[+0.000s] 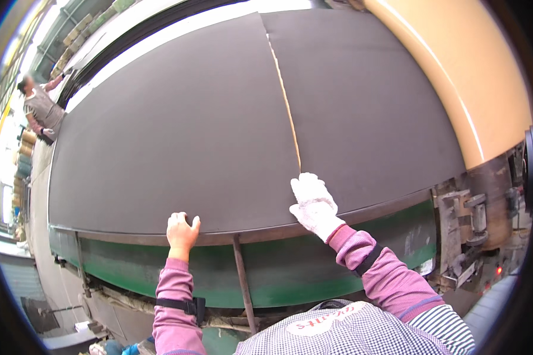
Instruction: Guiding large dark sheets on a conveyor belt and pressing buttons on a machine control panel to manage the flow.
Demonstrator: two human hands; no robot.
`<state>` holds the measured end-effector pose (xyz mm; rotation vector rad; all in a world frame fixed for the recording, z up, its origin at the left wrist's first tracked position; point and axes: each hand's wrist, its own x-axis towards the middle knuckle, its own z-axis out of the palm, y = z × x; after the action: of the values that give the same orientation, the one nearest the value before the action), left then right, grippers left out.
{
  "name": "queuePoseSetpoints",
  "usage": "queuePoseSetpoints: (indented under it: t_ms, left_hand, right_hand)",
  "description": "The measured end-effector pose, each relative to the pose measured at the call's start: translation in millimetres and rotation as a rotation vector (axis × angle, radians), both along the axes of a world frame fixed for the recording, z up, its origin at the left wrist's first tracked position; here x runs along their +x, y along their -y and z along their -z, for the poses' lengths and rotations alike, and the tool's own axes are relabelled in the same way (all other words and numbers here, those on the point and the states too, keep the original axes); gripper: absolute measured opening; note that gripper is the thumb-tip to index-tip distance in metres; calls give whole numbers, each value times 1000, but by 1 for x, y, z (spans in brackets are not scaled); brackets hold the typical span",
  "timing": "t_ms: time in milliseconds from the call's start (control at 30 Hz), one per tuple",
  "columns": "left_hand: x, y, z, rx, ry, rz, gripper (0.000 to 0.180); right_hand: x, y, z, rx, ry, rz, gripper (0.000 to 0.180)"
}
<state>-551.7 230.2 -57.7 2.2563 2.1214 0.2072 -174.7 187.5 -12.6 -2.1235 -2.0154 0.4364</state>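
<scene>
A wide dark grey sheet (177, 130) covers the table before me. To its right lies a second dark grey piece (361, 89), and a thin tan seam (288, 109) runs between the two toward me. My right hand (315, 204), in a white knitted glove, rests flat on the sheet at the near end of the seam, fingers stretched out. At the front edge, further left, is my bare left hand (182, 232). Its fingers are curled, with the thumb apart, and a small dark patch shows between them; what it is I cannot make out.
A large tan roll (456, 65) stands along the right side, with metal machine parts (474, 225) below it. Beneath the front edge is a green panel (331, 266) with a metal bar (243, 278). Another person (43, 109) stands at the far left end.
</scene>
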Motion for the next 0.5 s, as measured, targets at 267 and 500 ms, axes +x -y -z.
queuePoseSetpoints:
  t_ms: [267,500]
  left_hand:
    - [-31,-10,-14,-60,156,-45,32]
    - [-105,-3,10,-73,96,-189,33]
  right_hand:
    - [84,28,2,188,52,-37,34]
    - [192,53,4,-83,122,17,56]
